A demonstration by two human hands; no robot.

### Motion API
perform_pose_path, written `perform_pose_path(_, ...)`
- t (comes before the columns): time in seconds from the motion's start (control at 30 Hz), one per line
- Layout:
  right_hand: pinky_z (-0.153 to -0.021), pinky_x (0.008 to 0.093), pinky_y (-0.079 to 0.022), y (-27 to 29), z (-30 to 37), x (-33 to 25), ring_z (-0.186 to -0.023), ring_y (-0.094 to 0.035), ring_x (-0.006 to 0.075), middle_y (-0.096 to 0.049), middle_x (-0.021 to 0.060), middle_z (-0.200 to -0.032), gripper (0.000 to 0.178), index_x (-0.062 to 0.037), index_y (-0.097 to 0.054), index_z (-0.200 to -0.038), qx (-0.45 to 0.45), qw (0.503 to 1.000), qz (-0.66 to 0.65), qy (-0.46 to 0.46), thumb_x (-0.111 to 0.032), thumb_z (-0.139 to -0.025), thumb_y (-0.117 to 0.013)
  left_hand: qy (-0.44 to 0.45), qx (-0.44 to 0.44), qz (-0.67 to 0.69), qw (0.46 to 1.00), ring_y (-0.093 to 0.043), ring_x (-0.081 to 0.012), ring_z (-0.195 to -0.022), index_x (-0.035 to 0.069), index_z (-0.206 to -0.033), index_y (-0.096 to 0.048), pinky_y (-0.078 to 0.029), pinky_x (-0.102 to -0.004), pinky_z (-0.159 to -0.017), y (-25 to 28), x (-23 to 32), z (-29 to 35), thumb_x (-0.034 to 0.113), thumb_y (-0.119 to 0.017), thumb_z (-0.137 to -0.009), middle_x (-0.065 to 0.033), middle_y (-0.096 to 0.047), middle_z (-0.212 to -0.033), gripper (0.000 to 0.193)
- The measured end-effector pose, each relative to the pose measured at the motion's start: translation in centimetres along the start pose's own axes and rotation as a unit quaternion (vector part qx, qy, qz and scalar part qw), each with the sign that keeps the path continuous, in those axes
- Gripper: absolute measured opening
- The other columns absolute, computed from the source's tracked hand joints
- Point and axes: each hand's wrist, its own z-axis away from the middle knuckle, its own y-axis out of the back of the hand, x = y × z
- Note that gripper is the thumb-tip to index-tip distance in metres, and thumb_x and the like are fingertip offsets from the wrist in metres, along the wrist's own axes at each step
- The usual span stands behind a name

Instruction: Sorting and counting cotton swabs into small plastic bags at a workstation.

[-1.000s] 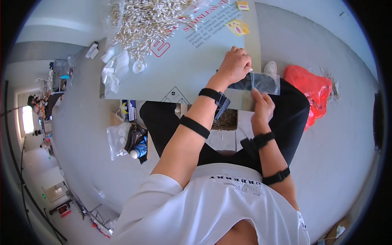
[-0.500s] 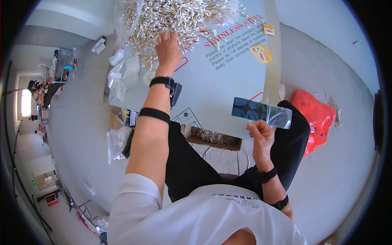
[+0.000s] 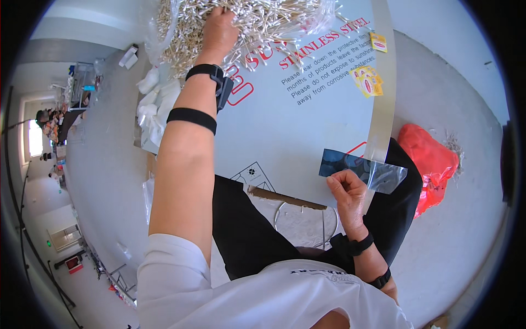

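Right, head view: left hand [image 3: 220, 33] is sitting over the near part of a big pile of cotton swabs [image 3: 268, 33], fingers pointing down and their tips disappearing among the sticks; can't tell whether they're grasping any. Swabs are spilling out of a clear bag [image 3: 166, 27] onto the pale tabletop [image 3: 312, 129], heads and sticks pointing every way.

Right hand [image 3: 349, 192] is resting at the near right corner of the tabletop, fingers curling in, thumb pressing toward the forefinger. It's overlapping the lower edge of a flat plastic sleeve [image 3: 388, 176]; can't tell whether the fingers are pinching it. The sleeve is lying flat, its dark-looking left part over the tabletop, its clear right part sticking out past the edge above the person's right leg.

Two yellow patches are showing along the right side of the tabletop: a small packet [image 3: 378, 42] farther off, a cluster of packets [image 3: 366, 82] nearer. Crumpled white plastic [image 3: 156, 107] is lying at the left edge, beside the swabs. A cardboard edge [image 3: 287, 198] is poking out below the near side, between the legs. Red bag [image 3: 427, 164] is standing on the floor, right of the table.
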Motion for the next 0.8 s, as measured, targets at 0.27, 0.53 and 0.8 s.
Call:
perform_pose_path(0.27,-0.052,0.0185,-0.032,-0.1,-0.9,0.0,-0.059,-0.039,0.0023,-0.046,-0.0043,-0.061,0.017,-0.0012,-0.052,-0.07,0.003,1.0,0.0,-0.013,-0.007,-0.082,-0.064,0.082,0.023,0.14,0.987,-0.058,-0.0305,-0.081,0.005,-0.081,-0.063,-0.046,-0.0342,-0.073,3.4,4.3,2.8,0.005,-0.064,-0.065,-0.0153,-0.06,-0.089,0.016)
perform_pose_path(0.53,-0.05,0.0209,-0.035,-1.5,-4.7,-2.2,-0.057,-0.042,0.0041,-0.049,0.0002,-0.061,0.014,0.0017,-0.051,-0.073,-0.051,0.995,0.052,0.073,-0.003,-0.079,-0.062,0.138,-0.097,0.279,0.945,-0.058,-0.019,-0.078,0.004,-0.092,-0.064,-0.047,-0.0303,-0.07,3.6,10.9,8.5,0.01,-0.071,-0.068,-0.0085,-0.061,-0.09,0.026)
perform_pose_path(0.8,-0.053,0.0246,-0.042,-1.9,-7.0,-2.3,-0.055,-0.048,0.0125,-0.051,0.0063,-0.067,0.012,0.0016,-0.052,-0.076,-0.062,0.982,0.114,0.141,-0.002,-0.076,-0.064,0.197,-0.037,0.26,0.945,-0.059,-0.0273,-0.086,0.004,-0.101,-0.062,-0.048,-0.0333,-0.078,3.8,4.6,0.7,0.02,-0.072,-0.065,-0.0143,-0.06,-0.098,0.04)
